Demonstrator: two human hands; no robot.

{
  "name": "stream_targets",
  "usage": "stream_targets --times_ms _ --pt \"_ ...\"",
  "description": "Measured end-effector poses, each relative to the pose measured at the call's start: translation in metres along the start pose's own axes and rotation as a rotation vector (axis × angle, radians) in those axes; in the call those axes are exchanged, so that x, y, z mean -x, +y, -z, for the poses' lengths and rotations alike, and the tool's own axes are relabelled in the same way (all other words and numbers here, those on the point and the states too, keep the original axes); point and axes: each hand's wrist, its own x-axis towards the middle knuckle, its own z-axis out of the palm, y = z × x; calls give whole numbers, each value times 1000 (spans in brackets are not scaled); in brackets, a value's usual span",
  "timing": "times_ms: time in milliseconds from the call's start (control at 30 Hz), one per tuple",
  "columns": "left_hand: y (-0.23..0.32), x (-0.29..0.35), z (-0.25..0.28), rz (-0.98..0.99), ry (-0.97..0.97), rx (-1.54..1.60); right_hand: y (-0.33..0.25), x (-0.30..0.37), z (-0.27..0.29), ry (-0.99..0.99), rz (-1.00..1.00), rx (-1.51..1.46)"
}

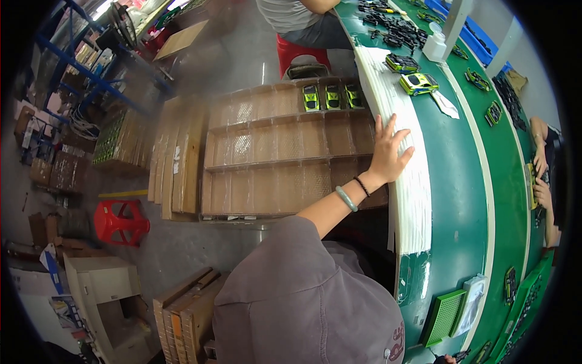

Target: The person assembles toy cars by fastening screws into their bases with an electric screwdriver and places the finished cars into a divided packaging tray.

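Note:
My left hand (pixel 391 151) lies palm down on the white padded strip (pixel 415 206) along the table's near edge, fingers spread and holding nothing. A jade-coloured bangle and a dark bead bracelet circle that wrist. Farther along the strip stand a yellow-green toy car (pixel 418 84) and a second, darker one (pixel 402 63) beside it. Left of the table is a cardboard divider tray (pixel 260 164), with three yellow-green toy cars (pixel 332 97) in its far-row cells. At the bottom edge, a bit of my right hand (pixel 447 359) shows near small dark parts; its fingers are mostly hidden.
A green perforated tray (pixel 445 318) and a clear plastic bag (pixel 470 306) lie on the near table. Black parts (pixel 394 27) and a white bottle (pixel 434 45) are at the far end. Across the bench, a co-worker's hands (pixel 541 182) handle a toy car. A red stool (pixel 121 222) stands left.

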Motion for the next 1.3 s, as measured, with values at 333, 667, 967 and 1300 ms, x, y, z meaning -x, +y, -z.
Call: stream_targets --times_ms 333,667,967,1300 --pt "-12 -8 -1 -51 -36 -6 -64 73 56 219 102 140" --pt "-24 -9 -1 -185 -132 -336 -62 87 16 261 108 149" --pt "145 -52 -70 -568 -743 -49 -82 92 -10 345 110 185" --pt "276 -35 -327 -1027 -1001 175 -73 88 -7 234 190 50"
